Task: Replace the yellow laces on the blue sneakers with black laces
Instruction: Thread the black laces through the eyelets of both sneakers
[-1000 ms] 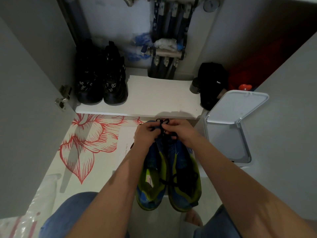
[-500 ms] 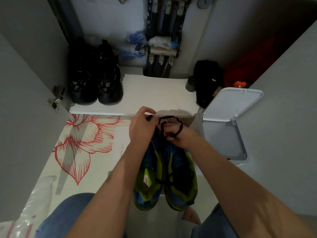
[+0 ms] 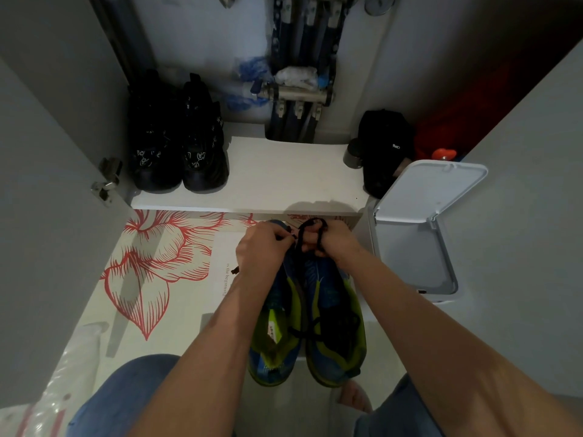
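1. Blue sneakers (image 3: 307, 313) side by side on floor mat (image 3: 151, 263), toes twd shelf (image 3: 284, 175).
2. Left hand (image 3: 263, 247) pinching black lace (image 3: 310, 234) end; right hand (image 3: 336, 242) closed round its loop.
3. Risk: loop slipping off fingers w/ uneven pull, knot undone.
4. Risk: lace crossing btwn both shoes, tying pair together.
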A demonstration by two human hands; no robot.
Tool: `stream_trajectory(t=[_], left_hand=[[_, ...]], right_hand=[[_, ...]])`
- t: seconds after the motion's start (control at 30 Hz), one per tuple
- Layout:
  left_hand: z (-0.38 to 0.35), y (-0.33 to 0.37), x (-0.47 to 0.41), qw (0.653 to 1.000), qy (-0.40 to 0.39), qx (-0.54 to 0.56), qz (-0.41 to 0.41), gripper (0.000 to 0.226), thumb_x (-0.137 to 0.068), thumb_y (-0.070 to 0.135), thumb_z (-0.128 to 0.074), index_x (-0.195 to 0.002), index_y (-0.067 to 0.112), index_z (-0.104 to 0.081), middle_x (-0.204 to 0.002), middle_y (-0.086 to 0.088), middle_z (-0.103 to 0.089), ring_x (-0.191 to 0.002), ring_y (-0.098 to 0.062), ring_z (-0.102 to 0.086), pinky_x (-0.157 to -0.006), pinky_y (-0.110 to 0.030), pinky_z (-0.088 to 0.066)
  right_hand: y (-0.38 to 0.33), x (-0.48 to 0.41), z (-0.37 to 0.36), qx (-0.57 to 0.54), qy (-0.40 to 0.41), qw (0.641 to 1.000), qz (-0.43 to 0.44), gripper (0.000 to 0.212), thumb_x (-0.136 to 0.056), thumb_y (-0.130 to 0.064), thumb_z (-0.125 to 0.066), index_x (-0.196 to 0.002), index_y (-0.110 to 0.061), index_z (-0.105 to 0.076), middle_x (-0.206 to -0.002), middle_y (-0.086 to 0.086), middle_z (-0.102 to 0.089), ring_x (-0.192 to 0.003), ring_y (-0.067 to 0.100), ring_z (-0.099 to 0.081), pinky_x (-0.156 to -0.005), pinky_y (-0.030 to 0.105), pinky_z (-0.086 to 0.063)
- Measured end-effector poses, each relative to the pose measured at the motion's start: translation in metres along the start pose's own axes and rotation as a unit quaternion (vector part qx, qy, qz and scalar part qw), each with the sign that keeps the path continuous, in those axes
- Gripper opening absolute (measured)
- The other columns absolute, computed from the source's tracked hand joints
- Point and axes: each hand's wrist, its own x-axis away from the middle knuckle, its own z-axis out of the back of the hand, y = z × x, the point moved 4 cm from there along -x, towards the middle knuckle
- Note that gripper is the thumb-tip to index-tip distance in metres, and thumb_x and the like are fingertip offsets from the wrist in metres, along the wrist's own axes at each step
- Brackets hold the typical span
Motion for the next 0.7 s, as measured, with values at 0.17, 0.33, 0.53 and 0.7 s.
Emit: stream_trajectory(t=[0.17,0.33,0.53,0.7], left_hand=[[0.002,-0.001,-0.001,1.000,0.000,-0.015,0.002,0.019,-0.088,0.032,-0.059,-0.101,0.028,-0.073,-0.104,0.000,-0.069,-0.096,-0.019,-0.063,-0.070,-0.025,-0.042],[0.002,-0.004,-0.003,1.000,-0.012,0.022,-0.005,0.017,-0.087,0.029,-0.062,-0.100,0.026,-0.073,-0.102,0.000,-0.070,-0.092,-0.019,-0.064,-0.072,-0.026,-0.047],[0.003,-0.004,-0.002,0.999,-0.032,-0.009,-0.025,0.019,-0.089,0.026,-0.060,-0.103,0.026,-0.073,-0.104,0.000,-0.070,-0.093,-0.017,-0.063,-0.073,-0.027,-0.048],[0.005,0.005,0.002,0.994,0.004,-0.085,-0.069,0.026,-0.091,0.027,-0.056,-0.114,0.033,-0.066,-0.110,0.002,-0.067,-0.101,-0.020,-0.061,-0.076,-0.024,-0.042]], right_hand=[[-0.008,0.002,0.005,0.134,-0.015,0.984,0.119,0.009,-0.083,0.009,-0.060,-0.086,0.003,-0.066,-0.059,0.006,-0.058,-0.042,0.002,-0.054,-0.044,0.011,-0.042],[-0.012,0.008,0.002,0.213,-0.034,0.961,0.175,0.011,-0.083,0.008,-0.057,-0.084,0.006,-0.068,-0.059,0.000,-0.058,-0.049,0.010,-0.054,-0.050,0.009,-0.043],[-0.009,0.006,0.000,0.228,-0.038,0.954,0.190,0.011,-0.084,0.002,-0.059,-0.088,0.007,-0.068,-0.059,0.001,-0.060,-0.048,0.008,-0.055,-0.056,0.011,-0.045],[-0.006,0.005,-0.002,0.216,-0.043,0.959,0.177,0.011,-0.085,-0.001,-0.059,-0.089,0.005,-0.067,-0.057,-0.004,-0.059,-0.046,0.007,-0.054,-0.053,0.010,-0.044]])
